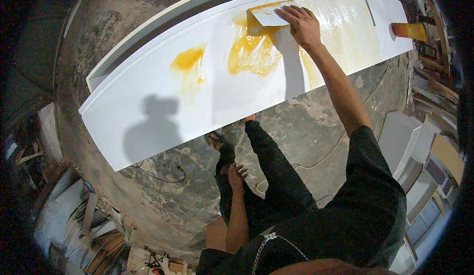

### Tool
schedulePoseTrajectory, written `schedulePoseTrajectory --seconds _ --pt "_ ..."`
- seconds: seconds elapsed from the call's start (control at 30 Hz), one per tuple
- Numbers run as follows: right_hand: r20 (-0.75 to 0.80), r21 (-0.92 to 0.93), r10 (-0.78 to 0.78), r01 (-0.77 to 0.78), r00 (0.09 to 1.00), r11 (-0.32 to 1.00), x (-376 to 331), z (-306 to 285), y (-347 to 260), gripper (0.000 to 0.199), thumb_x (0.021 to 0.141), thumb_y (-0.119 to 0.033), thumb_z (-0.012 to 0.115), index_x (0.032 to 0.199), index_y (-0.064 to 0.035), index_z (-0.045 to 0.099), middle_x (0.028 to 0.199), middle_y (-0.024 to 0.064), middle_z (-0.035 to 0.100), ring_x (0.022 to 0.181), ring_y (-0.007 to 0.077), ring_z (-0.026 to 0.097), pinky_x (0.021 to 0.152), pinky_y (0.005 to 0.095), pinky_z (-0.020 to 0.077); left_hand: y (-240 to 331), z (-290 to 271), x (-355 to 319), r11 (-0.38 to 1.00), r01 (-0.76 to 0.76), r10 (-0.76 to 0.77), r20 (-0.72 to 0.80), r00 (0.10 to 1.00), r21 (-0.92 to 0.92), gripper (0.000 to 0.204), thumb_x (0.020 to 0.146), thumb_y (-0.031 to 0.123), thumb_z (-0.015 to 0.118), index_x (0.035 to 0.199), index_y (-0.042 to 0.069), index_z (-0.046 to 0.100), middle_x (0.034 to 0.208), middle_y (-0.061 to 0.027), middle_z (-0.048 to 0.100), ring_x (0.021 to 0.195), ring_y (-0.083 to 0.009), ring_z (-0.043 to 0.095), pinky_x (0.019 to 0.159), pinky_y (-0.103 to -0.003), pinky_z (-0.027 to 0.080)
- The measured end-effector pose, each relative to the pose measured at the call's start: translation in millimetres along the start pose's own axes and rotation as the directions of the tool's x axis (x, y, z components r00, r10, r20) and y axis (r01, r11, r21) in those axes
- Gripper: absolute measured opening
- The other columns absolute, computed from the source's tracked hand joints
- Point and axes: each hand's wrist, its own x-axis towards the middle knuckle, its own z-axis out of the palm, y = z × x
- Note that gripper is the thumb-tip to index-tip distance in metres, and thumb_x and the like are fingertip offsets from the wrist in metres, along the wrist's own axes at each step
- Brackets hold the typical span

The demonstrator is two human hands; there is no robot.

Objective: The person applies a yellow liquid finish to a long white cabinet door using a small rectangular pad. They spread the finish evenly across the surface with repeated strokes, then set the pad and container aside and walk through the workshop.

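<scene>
Goo [256,53] this yellow and thick wants a low-angled card, imo. My right hand [303,26] has its grip pinched on a white card [269,17] near the far edge of the white panel [247,95], just right of middle. I'd keep pressure even, drag the heavy streaks thin, and pull that separate puddle [190,58] toward the left end. My left hand [237,175] looks loose, holding nothing, by my leg. Can't see my thumb or the card's working edge, or how full the orange cup [410,31] at the right end is.
</scene>
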Motion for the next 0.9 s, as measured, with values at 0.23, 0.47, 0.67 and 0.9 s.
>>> schedulePoseTrajectory --seconds 0.23,0.47,0.67,0.9 --pt "-0.016 -0.007 0.009 -0.009 1.0 1.0 5 3 -9 0.05 0.082 -0.004 0.054 0.126 -0.027 0.062 0.129 -0.0003 0.063 0.121 0.0199 0.057 0.104 0.0417 0.0429 -9 -6 6 0.996 -0.063 0.063 0.004 0.998 0.065 0.056 0.098 0.054 0.047 0.132 0.01 0.049 0.114 -0.0123 0.063 0.09 -0.028 0.065 0.074 -0.04 0.056" --pt "0.029 0.034 -0.012 0.011 1.0 0.999 -21 -15 -12 0.05 0.08 -0.003 0.055 0.122 -0.0263 0.065 0.121 -0.0003 0.066 0.114 0.0201 0.06 0.098 0.0412 0.0469 -8 -10 7 0.989 -0.057 0.052 0.041 0.998 0.138 0.058 0.098 0.054 0.046 0.133 0.008 0.048 0.112 -0.0131 0.064 0.09 -0.0274 0.066 0.071 -0.04 0.056" --pt "0.048 0.081 0.046 -0.049 0.998 0.996 -89 -36 -15 0.061 0.069 0.005 0.057 0.121 -0.0244 0.067 0.118 -0.0019 0.067 0.108 0.0216 0.062 0.097 0.0373 0.0487 -29 -42 24 0.99 0.065 -0.08 0.118 0.99 0.126 0.061 0.098 0.052 0.049 0.139 0.007 0.044 0.109 -0.0148 0.064 0.092 -0.0278 0.067 0.076 -0.04 0.055" --pt "0.2 0.092 0.08 -0.1 0.977 0.991 -193 -79 -25 0.065 0.064 0.01 0.055 0.12 -0.0214 0.067 0.119 0.0008 0.067 0.107 0.0237 0.063 0.097 0.0388 0.049 -13 -63 17 0.968 0.025 -0.046 0.078 0.996 0.249 0.059 0.1 0.053 0.044 0.137 0.006 0.047 0.112 -0.0134 0.065 0.09 -0.024 0.067 0.071 -0.036 0.055"
